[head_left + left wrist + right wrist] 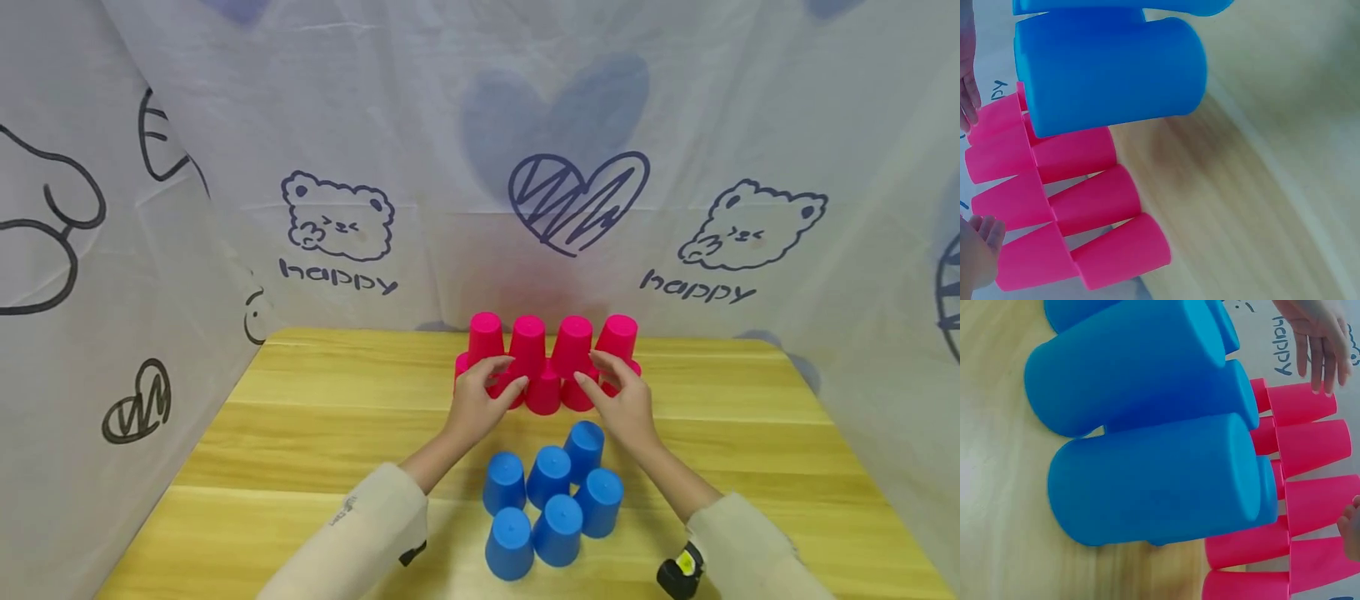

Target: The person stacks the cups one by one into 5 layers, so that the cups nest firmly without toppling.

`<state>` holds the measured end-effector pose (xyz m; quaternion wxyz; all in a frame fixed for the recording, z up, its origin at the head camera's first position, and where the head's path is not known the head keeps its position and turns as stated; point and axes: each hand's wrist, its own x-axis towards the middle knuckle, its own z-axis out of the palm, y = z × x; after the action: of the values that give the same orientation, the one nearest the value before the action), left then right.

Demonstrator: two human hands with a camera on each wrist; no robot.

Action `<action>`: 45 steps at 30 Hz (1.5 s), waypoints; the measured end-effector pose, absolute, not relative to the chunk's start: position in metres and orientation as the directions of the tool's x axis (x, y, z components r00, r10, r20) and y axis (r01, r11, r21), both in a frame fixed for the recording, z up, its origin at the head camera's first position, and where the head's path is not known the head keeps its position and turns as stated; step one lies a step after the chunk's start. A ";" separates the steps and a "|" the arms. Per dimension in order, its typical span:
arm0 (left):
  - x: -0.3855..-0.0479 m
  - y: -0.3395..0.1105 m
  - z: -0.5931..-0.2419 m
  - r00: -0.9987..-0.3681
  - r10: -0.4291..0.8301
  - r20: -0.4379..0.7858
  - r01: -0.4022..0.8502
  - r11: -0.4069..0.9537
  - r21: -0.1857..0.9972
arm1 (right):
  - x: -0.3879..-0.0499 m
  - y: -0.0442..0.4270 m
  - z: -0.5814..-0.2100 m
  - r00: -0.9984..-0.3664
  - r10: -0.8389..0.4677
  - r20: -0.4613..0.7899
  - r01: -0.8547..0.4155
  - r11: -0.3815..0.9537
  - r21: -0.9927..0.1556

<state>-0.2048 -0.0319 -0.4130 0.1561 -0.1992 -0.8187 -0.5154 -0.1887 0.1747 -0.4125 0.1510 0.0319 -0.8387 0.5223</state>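
Note:
Several pink-red cups [529,337] stand upside down in two rows, an upper row resting on a lower row [543,396], at the far side of the table. My left hand [474,404] is in front of the left part of this stack, thumb and fingers apart. On the right, my right hand [626,408] is held likewise, fingers bent and parted from the thumb. Neither hand grips a cup; whether fingertips touch the stack I cannot tell. In the left wrist view, the left hand [979,253] appears beside the upper pink-red cups [1035,256].
Several blue cups [558,529] stand upside down between my forearms, nearer than the pink-red stack. They fill much of the right wrist view, with one blue cup [1154,481] in front. Wooden tabletop [300,450] lies around them. A printed cloth [442,167] hangs behind the table.

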 end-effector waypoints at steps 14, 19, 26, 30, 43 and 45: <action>-0.184 -0.054 -0.435 -0.915 0.253 0.314 0.394 0.390 0.832 | -0.179 0.198 -0.445 -0.957 -0.012 0.291 -0.271 0.404 -0.874; -0.172 -0.063 -0.448 -0.916 0.318 0.245 0.362 0.393 0.845 | -0.169 0.201 -0.437 -0.977 -0.060 0.205 -0.211 0.432 -0.877; -0.163 -0.068 -0.459 -0.898 0.370 0.237 0.379 0.378 0.845 | -0.165 0.209 -0.444 -0.984 -0.101 0.150 -0.179 0.435 -0.882; -0.159 -0.069 -0.463 -0.893 0.378 0.243 0.386 0.367 0.847 | -0.163 0.211 -0.448 -0.986 -0.118 0.117 -0.157 0.441 -0.884; -0.145 -0.073 -0.481 -0.911 0.323 0.257 0.373 0.375 0.849 | -0.161 0.215 -0.462 -0.984 -0.153 0.089 -0.143 0.388 -0.910; -0.145 -0.074 -0.484 -0.915 0.327 0.237 0.355 0.372 0.857 | -0.161 0.214 -0.463 -0.985 -0.156 0.079 -0.134 0.386 -0.913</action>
<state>-0.1446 -0.0741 -0.4836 0.0135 -0.2059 -0.8283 -0.5209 -0.1608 0.2143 -0.4634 -0.0101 0.0872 -0.8324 0.5472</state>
